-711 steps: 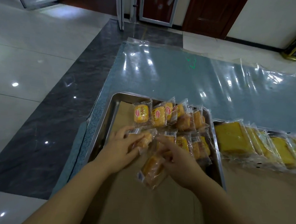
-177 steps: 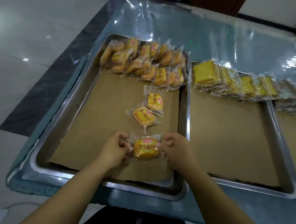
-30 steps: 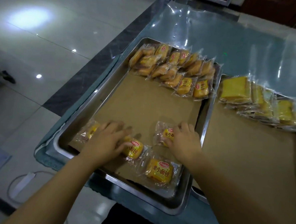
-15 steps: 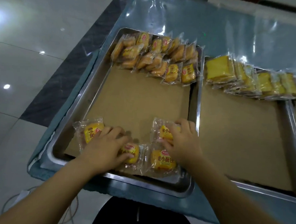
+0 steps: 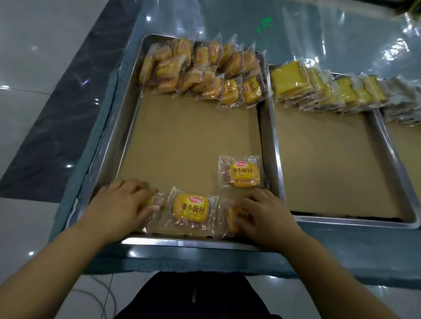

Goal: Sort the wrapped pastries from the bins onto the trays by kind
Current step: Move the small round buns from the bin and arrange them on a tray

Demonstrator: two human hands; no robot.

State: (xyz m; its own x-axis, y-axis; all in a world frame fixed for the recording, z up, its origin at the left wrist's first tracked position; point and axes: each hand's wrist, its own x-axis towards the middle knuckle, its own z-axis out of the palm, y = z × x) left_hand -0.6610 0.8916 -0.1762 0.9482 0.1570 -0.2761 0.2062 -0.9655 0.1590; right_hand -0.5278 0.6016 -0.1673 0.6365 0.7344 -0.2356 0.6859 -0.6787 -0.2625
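Observation:
The left steel tray (image 5: 112, 138), lined with brown paper, holds a packed row of small wrapped yellow breads (image 5: 202, 72) along its far edge. Three more packets lie side by side at its near edge. The middle packet (image 5: 190, 208) is uncovered. My left hand (image 5: 123, 203) rests flat on the left packet (image 5: 152, 200), hiding most of it. My right hand (image 5: 265, 217) lies on the right packet (image 5: 234, 216) with its fingers over it. A fourth packet (image 5: 244, 173) lies alone just beyond my right hand, near the tray's right wall.
A second lined tray (image 5: 348, 219) to the right carries a far row of wrapped square yellow cakes (image 5: 320, 87). A third tray (image 5: 388, 135) at the far right holds pale wrapped pastries (image 5: 415, 102). Shiny plastic sheet (image 5: 286, 23) covers the table beyond; tiled floor lies left.
My left hand shifted from the middle near packet onto the leftmost one, now in the near row. My right hand left the farther packet and came down on the near right one.

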